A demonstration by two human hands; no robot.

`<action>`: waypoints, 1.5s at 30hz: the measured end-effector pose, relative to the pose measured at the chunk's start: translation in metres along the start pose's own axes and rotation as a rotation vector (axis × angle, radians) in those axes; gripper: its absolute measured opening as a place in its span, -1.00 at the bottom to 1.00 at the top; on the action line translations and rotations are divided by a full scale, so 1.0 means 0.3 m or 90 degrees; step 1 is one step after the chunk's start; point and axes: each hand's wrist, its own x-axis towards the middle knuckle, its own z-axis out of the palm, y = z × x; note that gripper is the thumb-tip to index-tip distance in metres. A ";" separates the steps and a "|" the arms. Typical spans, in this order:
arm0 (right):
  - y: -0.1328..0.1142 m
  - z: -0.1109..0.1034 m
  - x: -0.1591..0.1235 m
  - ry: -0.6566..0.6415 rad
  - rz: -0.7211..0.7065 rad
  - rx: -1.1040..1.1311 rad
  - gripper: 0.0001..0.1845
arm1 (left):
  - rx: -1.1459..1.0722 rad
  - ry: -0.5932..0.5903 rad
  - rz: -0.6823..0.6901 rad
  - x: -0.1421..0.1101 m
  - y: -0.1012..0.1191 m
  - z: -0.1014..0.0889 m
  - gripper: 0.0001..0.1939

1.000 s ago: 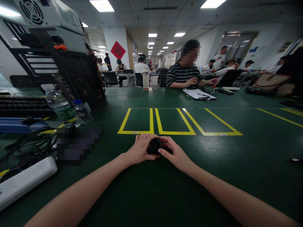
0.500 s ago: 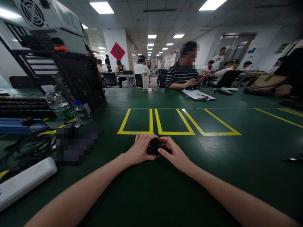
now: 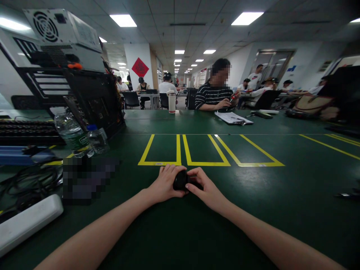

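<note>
Between both hands, low over the green table, is a small black rounded object with a smooth curved side; its exact kind cannot be made out. My left hand wraps round its left side, fingers over the far edge and thumb along the near edge. From the right, my right hand pinches at its right side, thumb in front and fingers bent behind. The fingers hide much of the object's right end. Just beyond the hands lie yellow tape outlines on the table.
At left stand an open computer case, a water bottle, a smaller blue-capped bottle, black cables and a white power strip. Across the table are a cup, a clipboard and a seated person.
The camera view has tilted up slightly, so things sit lower in the frame. My grip on the black object looks the same. The person opposite now holds something red in front of them.
</note>
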 end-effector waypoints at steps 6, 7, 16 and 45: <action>-0.015 -0.015 -0.005 -0.030 -0.006 -0.027 -0.68 | -0.020 0.001 -0.006 0.000 0.006 -0.004 -0.36; -0.014 -0.016 -0.005 -0.029 -0.018 -0.027 -0.68 | -0.022 0.000 -0.006 0.000 0.007 -0.006 -0.36; -0.002 -0.010 0.005 -0.002 0.019 0.001 -0.77 | -0.025 -0.003 -0.005 0.003 0.017 -0.016 -0.36; 0.001 -0.017 0.007 -0.027 0.013 0.037 -0.84 | -0.021 0.016 0.006 0.002 -0.004 0.007 -0.35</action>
